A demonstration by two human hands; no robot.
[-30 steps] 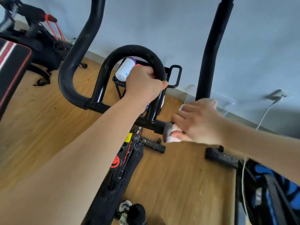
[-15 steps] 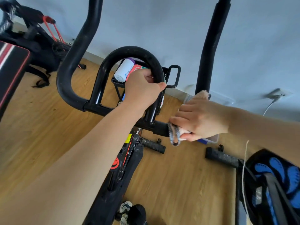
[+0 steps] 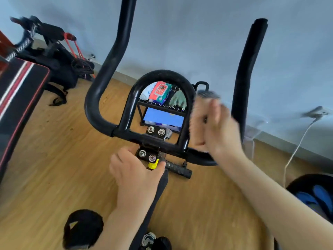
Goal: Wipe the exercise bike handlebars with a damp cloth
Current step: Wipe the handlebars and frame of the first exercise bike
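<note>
The black exercise bike handlebars (image 3: 100, 83) fill the middle of the view, with an arched centre loop (image 3: 163, 75) and two long upright horns. My right hand (image 3: 219, 127), blurred by motion, is shut on a pale cloth (image 3: 200, 105) pressed against the right side of the centre loop. My left hand (image 3: 134, 170) hovers low over the bolted stem clamp (image 3: 153, 143), fingers loosely spread, with nothing in it.
Behind the loop stands a black wire rack (image 3: 162, 105) holding a red packet, a white bottle and a blue box. A padded bench (image 3: 19, 83) and other gym gear are on the left. A white cable (image 3: 295, 148) hangs from a wall socket on the right. The floor is wood.
My left hand let go of the top of the centre loop and dropped to the stem clamp. My right hand moved the cloth from the lower crossbar up onto the loop's right side.
</note>
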